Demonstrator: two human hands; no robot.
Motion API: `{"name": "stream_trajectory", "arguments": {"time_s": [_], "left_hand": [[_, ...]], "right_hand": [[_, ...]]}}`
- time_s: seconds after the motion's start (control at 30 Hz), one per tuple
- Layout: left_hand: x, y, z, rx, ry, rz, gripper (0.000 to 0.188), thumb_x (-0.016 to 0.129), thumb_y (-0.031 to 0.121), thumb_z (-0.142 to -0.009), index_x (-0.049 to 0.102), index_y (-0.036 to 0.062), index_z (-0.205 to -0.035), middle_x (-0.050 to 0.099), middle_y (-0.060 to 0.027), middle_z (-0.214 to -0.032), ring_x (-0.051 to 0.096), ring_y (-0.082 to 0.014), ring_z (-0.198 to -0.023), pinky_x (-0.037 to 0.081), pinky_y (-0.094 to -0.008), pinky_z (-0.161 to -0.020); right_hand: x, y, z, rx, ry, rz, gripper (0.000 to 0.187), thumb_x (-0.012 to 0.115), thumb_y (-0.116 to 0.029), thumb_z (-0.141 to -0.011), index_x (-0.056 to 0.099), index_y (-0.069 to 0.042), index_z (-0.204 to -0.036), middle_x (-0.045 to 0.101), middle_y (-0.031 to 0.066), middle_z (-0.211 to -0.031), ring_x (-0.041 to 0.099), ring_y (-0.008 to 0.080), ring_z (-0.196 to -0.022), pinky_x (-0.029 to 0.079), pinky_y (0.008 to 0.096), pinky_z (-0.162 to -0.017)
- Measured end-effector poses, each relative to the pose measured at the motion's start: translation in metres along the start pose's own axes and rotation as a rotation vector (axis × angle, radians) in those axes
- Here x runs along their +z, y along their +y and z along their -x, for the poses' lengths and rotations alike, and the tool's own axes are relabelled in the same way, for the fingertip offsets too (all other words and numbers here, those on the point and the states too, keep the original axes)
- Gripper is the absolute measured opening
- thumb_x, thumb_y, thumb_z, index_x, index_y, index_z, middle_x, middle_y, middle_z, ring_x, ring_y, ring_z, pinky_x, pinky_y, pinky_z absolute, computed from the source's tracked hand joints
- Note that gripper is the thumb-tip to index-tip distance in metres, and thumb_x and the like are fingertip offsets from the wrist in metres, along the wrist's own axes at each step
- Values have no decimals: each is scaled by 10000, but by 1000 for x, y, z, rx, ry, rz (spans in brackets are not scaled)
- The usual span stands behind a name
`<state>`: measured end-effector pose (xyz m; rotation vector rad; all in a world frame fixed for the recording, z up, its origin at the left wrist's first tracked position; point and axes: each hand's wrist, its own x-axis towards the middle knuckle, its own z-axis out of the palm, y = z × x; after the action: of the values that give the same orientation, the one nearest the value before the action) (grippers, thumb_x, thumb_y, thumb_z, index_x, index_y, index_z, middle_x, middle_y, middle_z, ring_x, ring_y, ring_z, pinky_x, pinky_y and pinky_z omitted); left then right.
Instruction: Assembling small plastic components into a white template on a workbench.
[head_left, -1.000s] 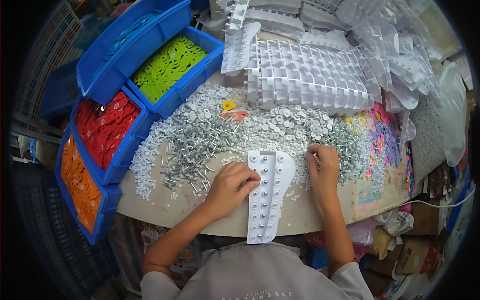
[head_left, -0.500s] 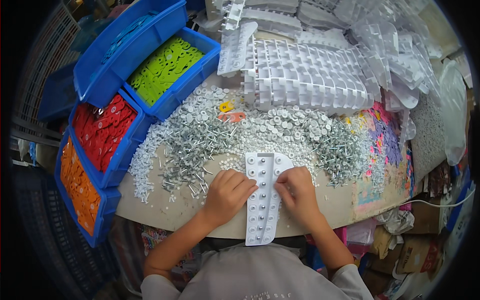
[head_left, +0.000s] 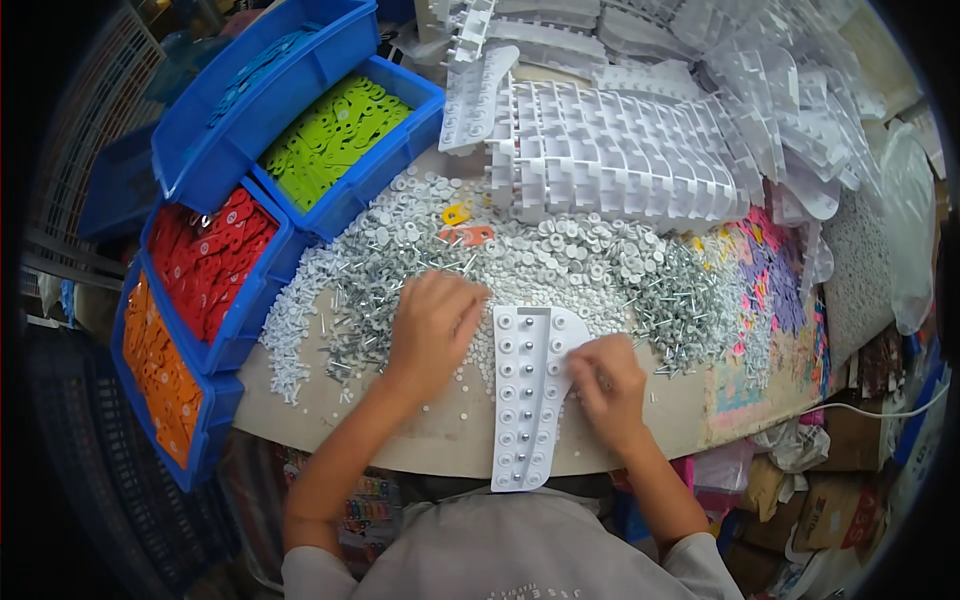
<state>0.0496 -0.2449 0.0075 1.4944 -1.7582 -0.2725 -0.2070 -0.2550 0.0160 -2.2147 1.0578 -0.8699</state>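
A white plastic strip-shaped holder [head_left: 538, 405] lies at the table's near edge in front of me, rounded at its upper right corner. Silver round heads run down its middle channel, with white ring-shaped pieces seated along both sides. My left hand [head_left: 432, 325] is off the holder, over the near side of a heap of tiny white pieces [head_left: 520, 280]; its fingertips are blurred. Close to the holder's right edge, my right hand [head_left: 610, 380] has its fingers curled in towards the thumb. Whatever it pinches, if anything, is too small to make out.
Metal pins [head_left: 400, 275] and white round caps [head_left: 590, 248] lie heaped beyond the holder. Blue bins with green [head_left: 335, 130], red [head_left: 210, 260] and orange [head_left: 160, 370] flat pieces stand at left. Stacked white holders [head_left: 620, 150] fill the back; purple pieces [head_left: 780, 275] lie at right.
My left hand has left the holder's left edge and moved up and away to the heap. My right hand has drawn slightly right and down from the holder, which stays nearly in place.
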Motion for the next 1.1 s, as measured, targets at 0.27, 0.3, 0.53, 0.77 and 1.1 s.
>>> {"name": "stream_trajectory", "arguments": {"time_s": [0.27,0.3,0.53,0.77,1.1], "left_hand": [[26,-33,-49,65,36,-135,140,747,89,-826,720,86,-964,617,-44,-947,577,-251,-981,432,-395,-883],[29,-34,-51,70,4,-145,138,751,89,-822,717,88,-955,609,-44,-937,576,-254,-979,432,-394,-881],[20,-27,-50,46,15,-169,116,763,80,-805,701,85,-903,627,-41,-943,587,-254,-976,438,-400,-893],[-19,30,-13,-383,-170,283,128,777,65,-816,725,46,-932,697,-52,-894,630,-242,-880,458,-365,-875],[-9,46,56,-209,-281,363,97,800,84,-804,762,66,-892,671,-40,-846,614,-224,-878,436,-341,-886]], "right_hand": [[-5,37,-32,51,108,354,90,731,-62,-864,703,-62,-950,630,61,-920,571,274,-935,410,403,-852],[-5,39,-32,33,87,375,92,733,-64,-864,705,-69,-951,630,58,-922,571,271,-938,410,404,-849],[-4,36,-36,42,74,352,93,737,-41,-842,715,-59,-931,648,64,-948,575,282,-957,408,404,-886],[-19,33,-33,112,6,262,146,713,-11,-837,680,-42,-975,635,99,-946,579,285,-962,426,396,-896],[-18,-26,3,186,-230,-154,105,702,-18,-863,703,-31,-967,680,79,-964,601,256,-976,446,361,-913]]}}
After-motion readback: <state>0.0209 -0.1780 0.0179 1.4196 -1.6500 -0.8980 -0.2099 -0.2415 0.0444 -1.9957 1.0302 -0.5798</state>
